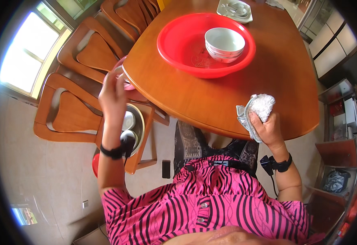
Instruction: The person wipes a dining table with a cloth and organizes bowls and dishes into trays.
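My right hand (pixel 269 129) grips a folded white and grey-green cloth (pixel 260 105) over the near right edge of the wooden table (pixel 178 96). My left hand (pixel 113 96), blurred, is raised beside the table's left corner with its fingers apart; nothing shows in it. Just behind its fingers is a pink basin (pixel 130 87), mostly hidden by the hand and the table. On the tabletop a large red plastic basin (pixel 178 39) holds a short stack of white patterned bowls (pixel 224 46). Farther back lies a white dish (pixel 246 19) with several spoons (pixel 238 9).
Wooden chairs (pixel 71 110) line the left side. On the nearest seat stands a metal basin (pixel 141 122) with white bowls (pixel 128 121), below my left forearm. A dark phone-like object (pixel 166 169) lies on the floor. Open shelving (pixel 337 147) stands at right.
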{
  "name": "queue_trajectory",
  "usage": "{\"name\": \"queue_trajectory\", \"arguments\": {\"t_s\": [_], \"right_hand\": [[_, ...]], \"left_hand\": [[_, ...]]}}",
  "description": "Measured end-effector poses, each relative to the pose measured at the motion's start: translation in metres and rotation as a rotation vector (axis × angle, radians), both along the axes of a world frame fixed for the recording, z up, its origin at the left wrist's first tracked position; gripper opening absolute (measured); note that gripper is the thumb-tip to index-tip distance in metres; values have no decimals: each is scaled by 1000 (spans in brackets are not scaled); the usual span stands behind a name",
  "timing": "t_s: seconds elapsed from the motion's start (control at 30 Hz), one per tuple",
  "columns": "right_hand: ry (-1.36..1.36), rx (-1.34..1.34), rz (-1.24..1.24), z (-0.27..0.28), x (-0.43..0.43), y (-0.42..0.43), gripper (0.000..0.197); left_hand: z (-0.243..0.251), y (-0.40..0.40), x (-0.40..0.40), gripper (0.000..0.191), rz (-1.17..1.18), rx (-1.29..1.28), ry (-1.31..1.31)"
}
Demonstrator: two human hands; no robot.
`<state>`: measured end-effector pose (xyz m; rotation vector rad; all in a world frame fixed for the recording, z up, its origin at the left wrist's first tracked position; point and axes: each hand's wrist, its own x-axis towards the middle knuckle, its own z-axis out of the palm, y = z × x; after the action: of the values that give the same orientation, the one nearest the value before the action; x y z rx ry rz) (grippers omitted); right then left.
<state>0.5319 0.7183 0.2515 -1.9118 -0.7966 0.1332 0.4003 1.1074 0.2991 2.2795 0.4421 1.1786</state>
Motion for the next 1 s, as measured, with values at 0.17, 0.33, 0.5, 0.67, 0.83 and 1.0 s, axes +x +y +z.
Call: {"name": "queue_trajectory", "arguments": {"t_s": [0.17,0.33,0.5,0.67,0.83,1.0], "right_hand": [[-49,117,-41,7,-1,-7,33],[-43,100,-29,25,-3,-12,35],[-69,95,-8,31,-11,-17,33],[-72,149,23,28,3,-30,33],[-79,114,43,32,-7,-29,34],[65,201,1,25,-22,-19,36]], "left_hand": [[68,-60,133,66,-197,93,575],[68,-72,219,81,-445,-2,1050],[69,-79,220,46,-522,-27,1170],[80,-94,219,23,-466,-49,969],[85,-89,201,27,-433,-182,845],[98,-77,174,33,-469,-394,723]]}}
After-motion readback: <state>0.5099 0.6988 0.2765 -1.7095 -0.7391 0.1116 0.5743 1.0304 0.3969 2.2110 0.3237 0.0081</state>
